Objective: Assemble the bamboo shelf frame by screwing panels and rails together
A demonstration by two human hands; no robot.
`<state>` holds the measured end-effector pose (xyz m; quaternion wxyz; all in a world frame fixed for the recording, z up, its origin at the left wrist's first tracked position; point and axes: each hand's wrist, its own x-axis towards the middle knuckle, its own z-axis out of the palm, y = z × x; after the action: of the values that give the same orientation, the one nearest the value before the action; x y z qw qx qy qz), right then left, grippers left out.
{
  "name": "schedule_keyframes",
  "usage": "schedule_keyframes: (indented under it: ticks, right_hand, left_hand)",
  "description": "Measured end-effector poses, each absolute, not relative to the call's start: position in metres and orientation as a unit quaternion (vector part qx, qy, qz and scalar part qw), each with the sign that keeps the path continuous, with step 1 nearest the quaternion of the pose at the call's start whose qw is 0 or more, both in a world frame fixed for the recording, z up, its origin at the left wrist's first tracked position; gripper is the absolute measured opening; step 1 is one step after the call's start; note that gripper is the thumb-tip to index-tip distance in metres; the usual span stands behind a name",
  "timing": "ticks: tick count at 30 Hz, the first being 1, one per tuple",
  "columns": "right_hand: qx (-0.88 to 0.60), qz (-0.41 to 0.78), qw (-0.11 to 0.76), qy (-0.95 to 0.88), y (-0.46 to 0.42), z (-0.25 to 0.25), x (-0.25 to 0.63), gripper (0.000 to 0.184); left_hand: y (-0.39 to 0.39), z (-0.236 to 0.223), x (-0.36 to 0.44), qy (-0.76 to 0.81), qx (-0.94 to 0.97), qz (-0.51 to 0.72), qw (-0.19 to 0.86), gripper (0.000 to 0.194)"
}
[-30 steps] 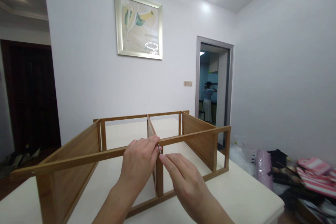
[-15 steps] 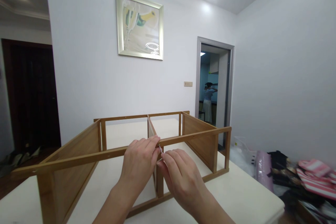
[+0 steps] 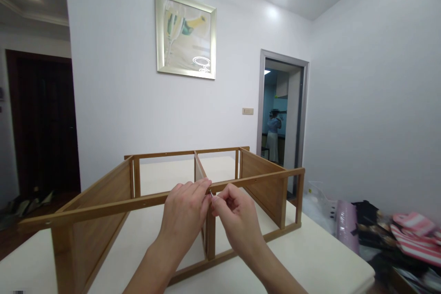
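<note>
A brown wooden shelf frame (image 3: 255,179) lies on its side on a white table, with slatless panels at both ends and one across the middle. My left hand (image 3: 188,209) is closed over its upper near rail, where the middle panel meets it. Close beside, my right hand (image 3: 237,211) pinches a thin metal hex key (image 3: 211,194) between thumb and fingers. The key's tip meets the rail at that joint; its other end is hidden in my fingers.
The white table (image 3: 320,248) extends under and around the frame. On the floor at right lie a purple wrapped roll (image 3: 346,225), pink striped fabric (image 3: 418,234) and dark bags. Beyond the doorway (image 3: 262,101), a person (image 3: 273,131) stands in another room.
My right hand has turned at the wrist, its fingers curling upward around the hex key. My left hand stays on the rail. The view has shifted slightly.
</note>
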<state>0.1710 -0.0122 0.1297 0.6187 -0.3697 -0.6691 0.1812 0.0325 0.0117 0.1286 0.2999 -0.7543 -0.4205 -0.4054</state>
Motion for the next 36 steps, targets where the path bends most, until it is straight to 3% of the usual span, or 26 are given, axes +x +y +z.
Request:
schedule_keyframes:
  ticks: [4,7,14,17,21,24,31,36]
  right_hand:
    - [-0.301,0.406,0.637,-0.582,-0.011,0.129,0.172,0.008]
    - [-0.238,0.516,0.646,-0.510,-0.012,0.126,0.171,0.009]
    - [-0.168,0.611,0.639,-0.436,-0.017,0.117,0.169,0.016]
    - [-0.222,0.503,0.660,-0.513,-0.018,0.112,0.172,0.012]
    - [-0.290,0.124,0.680,-0.662,-0.022,0.105,0.176,0.002]
    - [-0.278,-0.090,0.648,-0.703,-0.025,0.104,0.175,0.015]
    - [-0.302,-0.278,0.542,-0.733,-0.028,0.107,0.172,0.019]
    - [-0.322,-0.275,0.538,-0.729,-0.022,0.098,0.170,0.013]
  left_hand:
    - [0.013,0.128,0.033,-0.421,-0.754,-0.406,0.299,0.026]
    - [0.012,0.128,0.032,-0.420,-0.753,-0.406,0.303,0.026]
    - [0.012,0.128,0.032,-0.420,-0.753,-0.400,0.312,0.022]
    - [0.011,0.128,0.032,-0.421,-0.751,-0.403,0.309,0.022]
    - [0.011,0.128,0.033,-0.419,-0.751,-0.410,0.305,0.022]
    - [0.012,0.127,0.033,-0.416,-0.752,-0.410,0.305,0.022]
    - [0.013,0.126,0.033,-0.415,-0.752,-0.411,0.306,0.021]
    - [0.013,0.126,0.033,-0.417,-0.751,-0.411,0.303,0.021]
